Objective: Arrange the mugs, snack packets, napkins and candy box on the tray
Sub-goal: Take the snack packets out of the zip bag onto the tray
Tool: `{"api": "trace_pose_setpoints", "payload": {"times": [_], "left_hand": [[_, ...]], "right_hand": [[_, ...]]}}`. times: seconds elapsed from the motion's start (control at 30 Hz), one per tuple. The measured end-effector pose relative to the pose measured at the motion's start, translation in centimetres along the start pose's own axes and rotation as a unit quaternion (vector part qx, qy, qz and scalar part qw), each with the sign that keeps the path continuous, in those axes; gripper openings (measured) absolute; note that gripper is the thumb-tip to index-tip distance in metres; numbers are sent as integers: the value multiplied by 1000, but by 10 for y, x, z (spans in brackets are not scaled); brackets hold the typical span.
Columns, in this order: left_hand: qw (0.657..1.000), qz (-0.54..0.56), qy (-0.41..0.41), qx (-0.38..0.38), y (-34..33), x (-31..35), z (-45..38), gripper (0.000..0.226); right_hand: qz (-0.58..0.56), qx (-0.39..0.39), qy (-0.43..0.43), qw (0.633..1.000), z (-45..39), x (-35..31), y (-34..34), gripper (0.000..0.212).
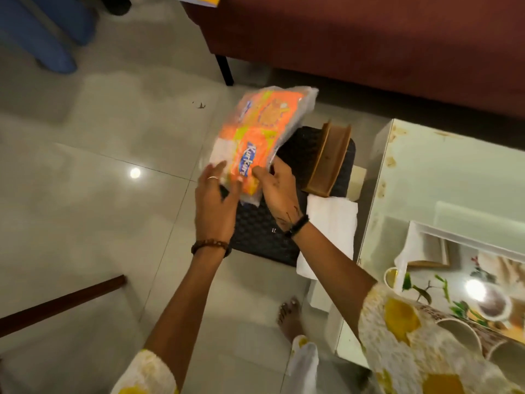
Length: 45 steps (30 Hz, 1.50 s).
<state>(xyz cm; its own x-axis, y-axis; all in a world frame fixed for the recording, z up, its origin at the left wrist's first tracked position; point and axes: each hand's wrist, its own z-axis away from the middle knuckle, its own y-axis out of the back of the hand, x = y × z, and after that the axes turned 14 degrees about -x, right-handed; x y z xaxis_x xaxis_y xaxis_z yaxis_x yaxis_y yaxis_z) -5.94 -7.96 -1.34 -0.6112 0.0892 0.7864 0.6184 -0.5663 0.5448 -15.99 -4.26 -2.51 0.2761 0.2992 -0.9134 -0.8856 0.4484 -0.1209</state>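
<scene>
Snack packets (257, 137): a bunch of orange packets with yellow-green patches, bundled inside a clear, crinkled plastic bag. The lettering "Kurkure" reads in white on a blue band on the nearest packet. The bundle is held in the air above a black stool, tilted, its far end toward the sofa.

Left hand (217, 199): fingers spread and curved against the lower left side of the bag; a ring on one finger, a brown bead bracelet at the wrist.

Right hand (277, 186): fingertips pinched on the lower right edge of the plastic; a dark band at the wrist.

Stool (264, 231): black, woven-looking texture, rounded corners, standing on the tiled floor (99, 180).

Wooden holder (326, 157): brown, slotted, lying tilted on the stool's far right part.

Napkins (331, 220): white, soft paper, flat stack at the stool's right edge, just beside the table.

Table (426, 172): glossy pale top, stained along its edge.

Tray (443, 233): white rim, floral print, on the table at right, well apart from the packets.

Sofa (369, 38): dark red upholstery, black leg.
</scene>
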Motion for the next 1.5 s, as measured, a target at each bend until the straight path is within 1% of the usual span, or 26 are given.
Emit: {"api": "trace_pose_setpoints", "payload": {"times": [0.07, 0.1, 0.13, 0.2, 0.23, 0.27, 0.33, 0.4, 0.5, 0.57, 0.63, 0.67, 0.7, 0.77, 0.83, 0.9, 0.93, 1.0, 1.1, 1.17, 1.23, 1.27, 1.3, 1.37, 1.43, 1.5], "left_hand": [[993, 73, 46, 80, 11, 9, 19, 47], [985, 128, 75, 94, 15, 16, 29, 49], [973, 186, 104, 87, 17, 21, 37, 48], [947, 290, 136, 15, 16, 27, 50, 36], [932, 329, 148, -42, 11, 30, 56, 30], [912, 365, 157, -102, 3, 33, 63, 31], [866, 429, 176, -188, -20, 41, 80, 48], [822, 473, 202, -245, -49, 52, 98, 60], [769, 537, 209, -277, -98, 82, 127, 63], [756, 559, 189, -283, -124, 103, 144, 63], [744, 573, 181, -293, -149, 121, 161, 70], [738, 574, 184, -302, -160, 129, 168, 76], [736, 570, 192, -311, -168, 135, 173, 83], [745, 548, 202, -322, -189, 149, 184, 92], [758, 532, 195, -324, -208, 158, 192, 93], [766, 521, 182, -331, -222, 163, 196, 92], [771, 514, 178, -332, -229, 166, 196, 92], [786, 497, 174, -326, -242, 164, 193, 90], [832, 432, 181, -298, -255, 159, 184, 75], [860, 389, 175, -280, -262, 156, 178, 60], [869, 379, 162, -273, -268, 159, 177, 65], [872, 374, 155, -274, -271, 160, 176, 71], [876, 365, 150, -277, -274, 161, 175, 70], [882, 352, 140, -281, -280, 164, 174, 44], [883, 351, 143, -276, -286, 166, 175, 36], [889, 347, 141, -263, -291, 166, 175, 41]], "right_hand": [[4, -32, 25, 999, 23, -13, 9, 29], [-6, -47, 31, 998, 38, -18, 17, 26], [-19, -66, 34, 997, 55, -24, 27, 24], [-46, -106, 31, 993, 90, -31, 50, 31], [-47, -119, 25, 991, 109, -33, 62, 33], [-43, -130, 19, 990, 126, -35, 74, 33], [-51, -137, 15, 989, 158, -35, 103, 30], [-76, -120, -4, 990, 183, -40, 130, 31], [-126, -85, -27, 988, 222, -47, 179, 18], [-150, -66, -47, 985, 243, -48, 211, 42], [-231, -50, -88, 968, 264, -41, 245, 72], [-267, -46, -109, 956, 273, -41, 259, 82], [-285, -43, -122, 950, 279, -40, 269, 82], [-266, -17, -124, 956, 296, -35, 291, 61], [-200, 28, -116, 972, 311, -30, 310, 42], [-141, 113, -110, 977, 323, -26, 333, 29], [-124, 161, -103, 974, 329, -26, 345, 26], [-104, 229, -88, 964, 337, -29, 368, 31], [-37, 294, -55, 953, 349, -30, 398, 33], [65, 320, -44, 944, 355, -29, 413, 21], [136, 323, -26, 936, 358, -29, 419, 15], [145, 321, -12, 936, 359, -29, 421, 16], [143, 317, -2, 937, 360, -29, 422, 16], [132, 322, 9, 938, 361, -28, 421, 11], [168, 349, 6, 922, 362, -25, 423, 7], [240, 369, 7, 898, 362, -26, 424, 8]]}}
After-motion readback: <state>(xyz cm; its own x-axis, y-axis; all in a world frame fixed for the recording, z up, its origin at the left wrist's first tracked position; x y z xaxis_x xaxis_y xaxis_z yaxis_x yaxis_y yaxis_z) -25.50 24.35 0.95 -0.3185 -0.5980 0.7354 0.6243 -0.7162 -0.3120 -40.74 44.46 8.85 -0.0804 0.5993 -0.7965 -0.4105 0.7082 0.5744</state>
